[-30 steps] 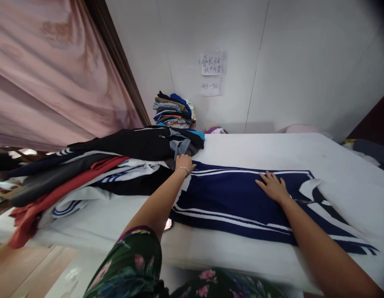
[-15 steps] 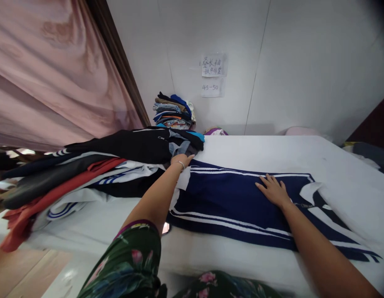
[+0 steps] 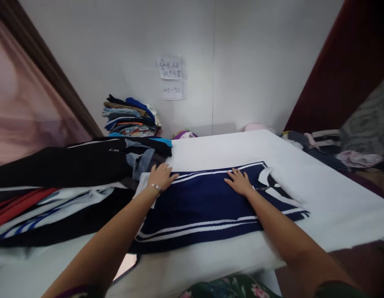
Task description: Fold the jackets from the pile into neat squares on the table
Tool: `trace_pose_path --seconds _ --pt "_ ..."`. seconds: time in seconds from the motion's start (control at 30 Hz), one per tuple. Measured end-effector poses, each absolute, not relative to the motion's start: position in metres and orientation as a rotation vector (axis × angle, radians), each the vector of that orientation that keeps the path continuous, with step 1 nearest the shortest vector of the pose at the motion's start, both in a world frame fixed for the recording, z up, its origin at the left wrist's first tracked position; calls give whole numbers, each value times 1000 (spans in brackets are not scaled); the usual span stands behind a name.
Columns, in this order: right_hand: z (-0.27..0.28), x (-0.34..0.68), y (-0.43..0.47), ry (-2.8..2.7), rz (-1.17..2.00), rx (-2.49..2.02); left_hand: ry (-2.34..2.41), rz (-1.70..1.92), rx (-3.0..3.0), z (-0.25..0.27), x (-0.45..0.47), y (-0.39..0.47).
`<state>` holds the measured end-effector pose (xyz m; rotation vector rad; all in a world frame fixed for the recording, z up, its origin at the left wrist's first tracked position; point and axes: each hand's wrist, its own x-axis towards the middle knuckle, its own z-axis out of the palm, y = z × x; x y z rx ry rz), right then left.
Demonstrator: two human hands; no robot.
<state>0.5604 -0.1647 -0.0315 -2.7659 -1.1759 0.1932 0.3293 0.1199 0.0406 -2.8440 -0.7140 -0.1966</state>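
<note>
A navy collared top [image 3: 198, 200] with paired white stripes lies spread lengthwise on the white table, its white-and-black collar at the right. My left hand [image 3: 162, 177], with a bracelet at the wrist, rests at the top's left end, by a white piece of cloth [image 3: 144, 182]. Its fingers are spread. Flat on the navy fabric near the far edge lies my right hand [image 3: 240, 182], fingers apart, not far from the collar. Neither hand grips anything.
Unfolded clothes [image 3: 70, 165] are heaped on the left, close to my left hand. A folded clothes stack [image 3: 130, 118] stands behind them by the wall. More clothes [image 3: 325, 149] lie beyond the table's right edge. A flat dark-edged object [image 3: 126, 265] sits at the front.
The view has turned right. My left hand has shifted from the edge of the clothes heap onto the left end of the navy top. My right hand still lies on the fabric.
</note>
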Motion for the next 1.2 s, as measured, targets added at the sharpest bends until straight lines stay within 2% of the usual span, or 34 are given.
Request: trace_pose_path --seconds 0.2,0.37,0.7,0.83,1.03,1.2 --pt "-15 578 -163 -1219 340 -2718 -653 55 -2770 1 319 120" --pt "-7 633 -178 -927 178 -2881 -625 53 -2765 -2 321 126" --pt "-24 673 -205 -714 234 -2896 -641 31 -2772 -7 323 127" --pt "-15 653 -199 -722 196 -2876 -655 42 -2764 -5 323 123" --pt "-27 564 -192 -1236 201 -2665 -678 95 -2789 -6 323 120" --pt "-36 537 -197 -1321 165 -2672 -693 20 -2832 -1 324 120"
